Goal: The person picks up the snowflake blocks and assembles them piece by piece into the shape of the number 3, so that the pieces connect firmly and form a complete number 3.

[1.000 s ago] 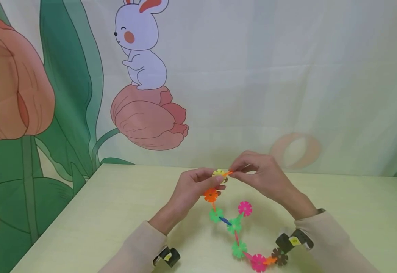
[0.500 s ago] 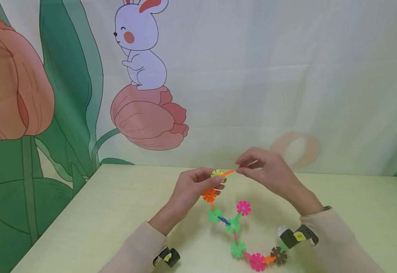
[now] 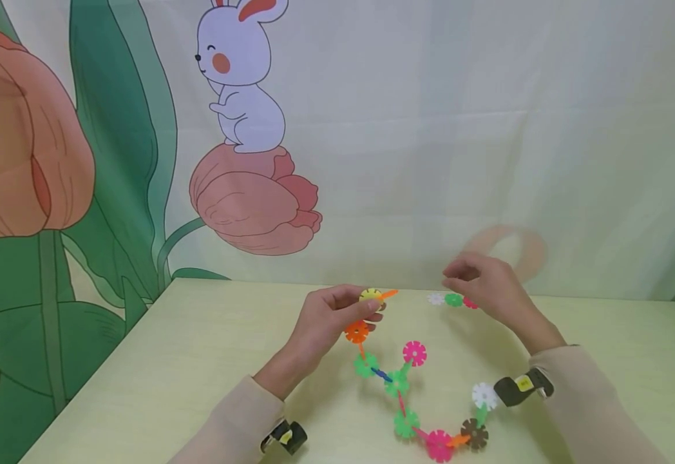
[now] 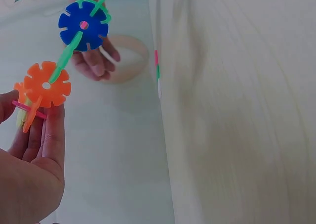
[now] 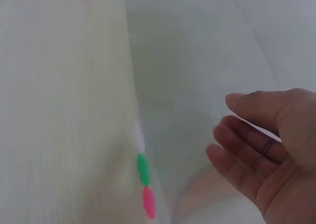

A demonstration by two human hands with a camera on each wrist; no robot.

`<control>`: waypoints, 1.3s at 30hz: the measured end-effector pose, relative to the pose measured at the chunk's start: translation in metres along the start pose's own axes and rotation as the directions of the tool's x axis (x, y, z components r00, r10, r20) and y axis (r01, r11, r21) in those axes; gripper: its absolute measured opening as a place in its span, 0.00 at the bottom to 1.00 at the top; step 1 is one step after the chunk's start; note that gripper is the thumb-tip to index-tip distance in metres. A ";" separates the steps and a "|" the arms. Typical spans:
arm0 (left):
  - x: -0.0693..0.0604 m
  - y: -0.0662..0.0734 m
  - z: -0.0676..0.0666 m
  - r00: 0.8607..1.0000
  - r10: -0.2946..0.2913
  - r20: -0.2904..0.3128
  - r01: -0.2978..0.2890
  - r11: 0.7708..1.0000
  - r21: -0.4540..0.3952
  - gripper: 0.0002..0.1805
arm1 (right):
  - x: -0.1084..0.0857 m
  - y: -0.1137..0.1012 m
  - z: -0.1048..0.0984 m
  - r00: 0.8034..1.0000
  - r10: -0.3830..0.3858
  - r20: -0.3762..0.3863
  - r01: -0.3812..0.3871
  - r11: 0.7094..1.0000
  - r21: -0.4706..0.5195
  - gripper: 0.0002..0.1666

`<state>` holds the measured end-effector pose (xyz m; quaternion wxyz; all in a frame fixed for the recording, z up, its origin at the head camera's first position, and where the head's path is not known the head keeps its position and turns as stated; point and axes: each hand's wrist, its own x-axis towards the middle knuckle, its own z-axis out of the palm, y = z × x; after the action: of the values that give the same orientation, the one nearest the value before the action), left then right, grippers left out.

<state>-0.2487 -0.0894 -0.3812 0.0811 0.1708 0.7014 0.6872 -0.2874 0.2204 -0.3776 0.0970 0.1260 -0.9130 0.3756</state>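
My left hand (image 3: 327,321) pinches a yellow snowflake disc (image 3: 370,295) between thumb and fingers. An orange disc (image 3: 391,294), seen edge-on, is slotted into its right side. From the yellow disc a chain of linked plastic snowflake discs hangs down, with an orange disc (image 3: 357,332), green discs (image 3: 397,383), a pink disc (image 3: 439,445), a brown disc (image 3: 475,434) and a white disc (image 3: 484,396). My right hand (image 3: 491,287) holds nothing, its fingers loosely bent in the right wrist view. Near it lie loose white (image 3: 436,298), green (image 3: 454,299) and pink discs (image 3: 470,303).
The pale table (image 3: 210,361) ends at a back edge against a printed curtain (image 3: 395,161) with a rabbit and tulips. In the left wrist view, a blue disc (image 4: 84,26) of the chain hangs between the camera and my right hand.
My right hand has let go of the orange disc slotted into the yellow one and moved right, uncovering the loose discs at the back. My left hand has stayed nearly still.
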 end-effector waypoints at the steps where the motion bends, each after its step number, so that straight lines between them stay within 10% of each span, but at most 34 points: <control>1: 0.000 0.000 0.000 1.000 0.000 0.000 0.000 1.000 0.001 0.15 | 0.001 0.004 0.000 1.000 0.004 0.001 -0.004 1.000 -0.012 0.14; 15: 0.000 0.001 0.000 1.000 -0.006 0.005 0.006 1.000 0.000 0.16 | -0.002 0.061 0.001 0.999 0.038 0.004 -0.038 0.995 -0.096 0.12; 39: 0.000 0.001 0.002 1.000 -0.002 0.007 0.002 1.000 -0.004 0.15 | 0.001 0.075 0.002 0.970 0.209 0.126 -0.198 0.976 -0.093 0.19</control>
<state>-0.2477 -0.0878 -0.3799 0.0847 0.1721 0.6999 0.6880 -0.3114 0.2702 -0.4284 0.0008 0.0527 -0.9399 0.3372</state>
